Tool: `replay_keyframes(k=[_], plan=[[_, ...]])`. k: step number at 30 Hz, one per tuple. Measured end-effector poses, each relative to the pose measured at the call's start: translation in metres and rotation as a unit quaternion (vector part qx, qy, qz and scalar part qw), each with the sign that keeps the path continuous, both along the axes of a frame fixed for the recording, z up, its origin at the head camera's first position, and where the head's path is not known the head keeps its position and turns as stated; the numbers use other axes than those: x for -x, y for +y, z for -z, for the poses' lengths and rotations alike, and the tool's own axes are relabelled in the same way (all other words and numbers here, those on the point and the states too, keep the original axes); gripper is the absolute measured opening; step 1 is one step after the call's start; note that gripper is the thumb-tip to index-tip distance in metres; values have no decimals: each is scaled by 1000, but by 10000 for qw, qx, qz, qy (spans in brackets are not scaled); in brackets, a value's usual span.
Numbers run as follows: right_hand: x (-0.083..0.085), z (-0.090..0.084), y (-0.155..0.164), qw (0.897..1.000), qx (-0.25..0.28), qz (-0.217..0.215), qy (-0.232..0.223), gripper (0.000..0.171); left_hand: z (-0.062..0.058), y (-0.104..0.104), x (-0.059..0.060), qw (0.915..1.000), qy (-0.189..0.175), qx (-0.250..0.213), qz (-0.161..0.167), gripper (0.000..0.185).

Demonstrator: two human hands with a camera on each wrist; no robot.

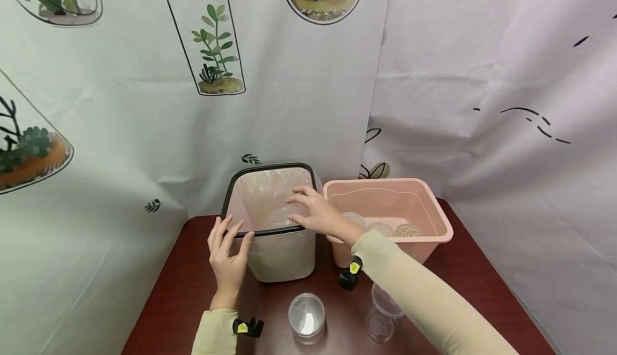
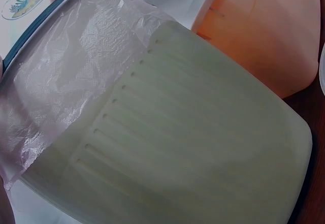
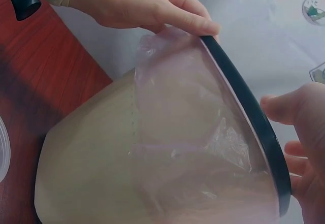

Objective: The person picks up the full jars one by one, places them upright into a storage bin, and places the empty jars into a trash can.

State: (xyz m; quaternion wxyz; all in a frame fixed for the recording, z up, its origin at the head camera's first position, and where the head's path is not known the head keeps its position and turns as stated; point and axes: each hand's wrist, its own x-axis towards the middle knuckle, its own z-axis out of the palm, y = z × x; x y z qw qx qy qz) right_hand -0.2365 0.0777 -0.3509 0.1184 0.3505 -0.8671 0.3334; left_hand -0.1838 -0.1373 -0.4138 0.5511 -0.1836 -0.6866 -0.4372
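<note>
A pale trash bin (image 1: 284, 261) with a black rim (image 2: 38, 27) stands at the middle back of the table. A thin translucent pinkish liner bag (image 3: 198, 127) lines it and hangs folded over its outside. My left hand (image 1: 228, 261) is at the front left corner of the rim, fingers spread, the thumb touching the rim in the right wrist view. My right hand (image 1: 320, 213) hovers at the right part of the front rim, fingers loosely bent over the opening, thumb apart from the fingers. Neither hand is closed around the rim.
A pink rectangular tub (image 1: 436, 224) beside the bin holds several clear round containers, one with pale grains (image 1: 407, 230). Near the front edge stand a clear lidded jar (image 1: 307, 317) and a clear stemmed cup (image 1: 381, 323), partly behind my right sleeve. A printed curtain (image 1: 308, 103) hangs behind.
</note>
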Motion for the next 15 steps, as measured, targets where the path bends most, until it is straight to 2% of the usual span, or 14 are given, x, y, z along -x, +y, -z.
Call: replay_keyframes(k=[4, 10, 15], plan=[[-1, 0, 2, 9999, 111, -75, 110, 30, 0, 0, 0, 10000, -16, 2, 6, 30], [-3, 0, 4, 9951, 419, -539, 711, 30, 0, 0, 1, 10000, -17, -25, 10, 31], [-8, -1, 7, 9920, 550, -658, 922, 30, -1, 0, 1, 10000, 18, -39, 28, 33]])
